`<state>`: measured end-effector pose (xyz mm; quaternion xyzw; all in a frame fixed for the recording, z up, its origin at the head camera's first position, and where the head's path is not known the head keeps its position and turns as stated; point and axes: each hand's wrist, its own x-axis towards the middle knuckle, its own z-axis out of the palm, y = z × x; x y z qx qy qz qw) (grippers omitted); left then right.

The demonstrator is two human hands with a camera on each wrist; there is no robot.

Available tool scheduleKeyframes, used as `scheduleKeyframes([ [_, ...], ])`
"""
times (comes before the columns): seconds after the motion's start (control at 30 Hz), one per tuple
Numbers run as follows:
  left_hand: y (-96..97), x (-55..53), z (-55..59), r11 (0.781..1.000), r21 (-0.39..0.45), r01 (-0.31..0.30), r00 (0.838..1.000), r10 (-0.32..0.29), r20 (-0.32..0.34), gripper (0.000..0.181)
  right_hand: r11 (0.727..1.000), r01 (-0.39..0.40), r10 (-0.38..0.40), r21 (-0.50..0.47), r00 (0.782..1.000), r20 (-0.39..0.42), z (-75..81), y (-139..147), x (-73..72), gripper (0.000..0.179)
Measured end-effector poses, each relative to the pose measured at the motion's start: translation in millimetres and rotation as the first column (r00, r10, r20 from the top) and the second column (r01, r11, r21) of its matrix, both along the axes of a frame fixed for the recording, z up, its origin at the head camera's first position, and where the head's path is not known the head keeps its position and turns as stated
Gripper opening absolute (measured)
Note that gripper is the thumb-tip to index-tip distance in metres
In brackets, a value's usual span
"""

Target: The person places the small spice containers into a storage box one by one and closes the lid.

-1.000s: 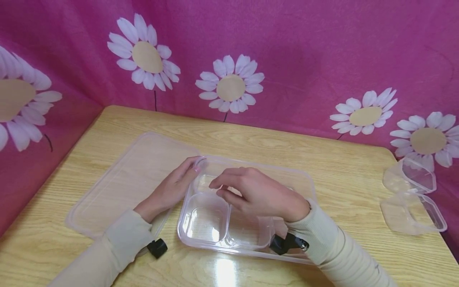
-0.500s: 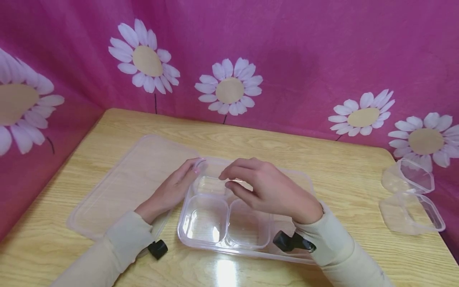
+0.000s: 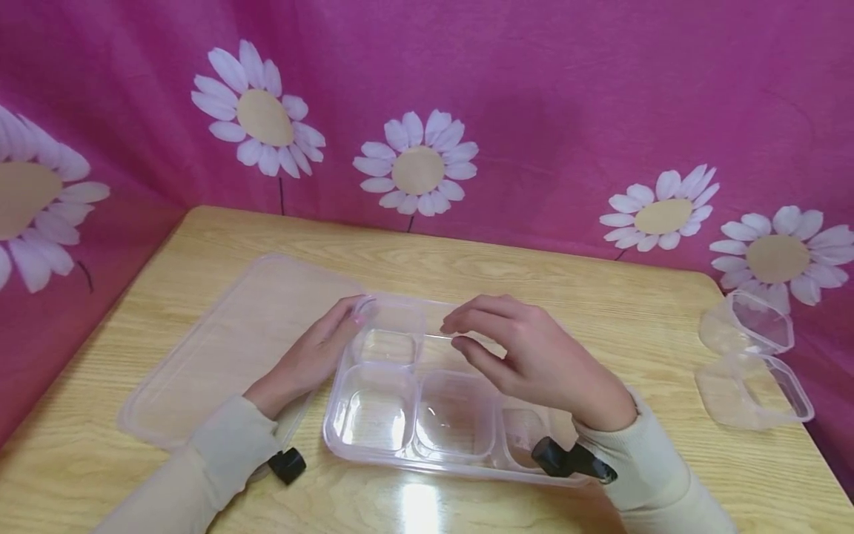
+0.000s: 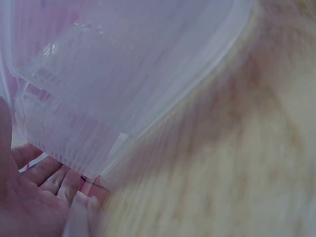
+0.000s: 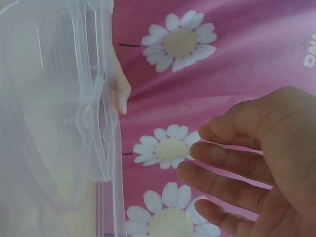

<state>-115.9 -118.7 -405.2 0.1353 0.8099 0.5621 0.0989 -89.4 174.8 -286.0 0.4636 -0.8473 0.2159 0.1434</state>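
Observation:
A large clear plastic box (image 3: 340,461) stands on the table with several small clear tubs inside. Among them are a front-left tub (image 3: 376,408), a front-middle tub (image 3: 457,415) and a back-left tub (image 3: 390,347). My left hand (image 3: 310,356) grips the box's back-left corner, thumb at the rim and fingers along the outside wall; in the left wrist view those fingers (image 4: 47,175) lie against the wall. Over the box hovers my right hand (image 3: 534,352), its fingers loosely bent and holding nothing. It hides part of the box's right half; the right wrist view shows its bare fingers (image 5: 222,182).
A flat translucent lid (image 3: 220,348) lies left of the box, partly under my left arm. Two more clear tubs, one behind (image 3: 743,326) and one in front (image 3: 750,393), lie at the table's right edge. A pink flowered cloth (image 3: 534,126) hangs behind the table.
My right hand has moved rightward above the box, uncovering more of the tubs in the middle. The left hand keeps its hold on the corner. The head view has shifted slightly.

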Motion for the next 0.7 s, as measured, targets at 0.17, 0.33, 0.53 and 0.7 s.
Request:
scheduleKeyframes([
  [0.17, 0.6, 0.8, 0.8, 1.0, 0.001, -0.005, 1.0, 0.005, 0.021, 0.049, 0.999, 0.045, -0.045, -0.026, 0.999, 0.011, 0.0, 14.0, 2.5, 0.018],
  [0.33, 0.8, 0.0, -1.3, 1.0, -0.006, -0.009, 1.0, 0.009, 0.022, 0.049, 0.994, 0.102, -0.103, -0.046, 0.995, -0.003, -0.3, 24.6, 4.7, 0.021],
  [0.53, 1.0, -0.3, -1.8, 1.0, -0.003, -0.006, 1.0, 0.006, 0.02, 0.049, 0.986, 0.142, -0.143, -0.092, 0.99, -0.004, -3.5, 34.9, 6.0, 0.024],
  [0.7, 0.8, 0.0, -0.9, 1.0, 0.0, -0.008, 1.0, 0.008, 0.022, 0.048, 0.98, 0.172, -0.173, -0.103, 0.985, -0.004, -5.9, 40.3, 5.3, 0.021],
])
